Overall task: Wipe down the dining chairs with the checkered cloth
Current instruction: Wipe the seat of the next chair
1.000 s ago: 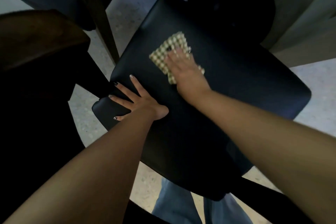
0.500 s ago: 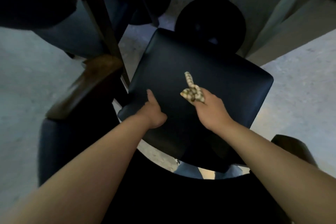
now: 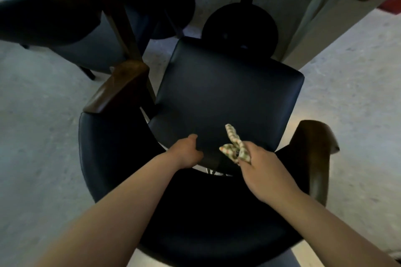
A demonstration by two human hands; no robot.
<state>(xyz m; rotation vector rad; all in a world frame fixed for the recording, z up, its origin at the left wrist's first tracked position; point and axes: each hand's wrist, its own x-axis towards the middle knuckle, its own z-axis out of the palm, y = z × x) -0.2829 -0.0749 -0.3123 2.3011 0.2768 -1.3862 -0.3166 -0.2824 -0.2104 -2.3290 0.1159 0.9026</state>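
Holding the bunched checkered cloth (image 3: 235, 147) in curled right hand (image 3: 258, 165) just above the seat (image 3: 225, 93), off its surface. Left hand (image 3: 186, 151) grips seat's rear edge. Backrest (image 3: 121, 158), armrests, neighbouring chair (image 3: 65, 28) probably still pending.

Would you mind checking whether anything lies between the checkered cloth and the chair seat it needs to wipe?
Nothing visible does. The right hand grips the bunched checkered cloth over the near edge of the dark seat, whose surface is bare ahead of it. The left hand holds that same near edge, off to the side.
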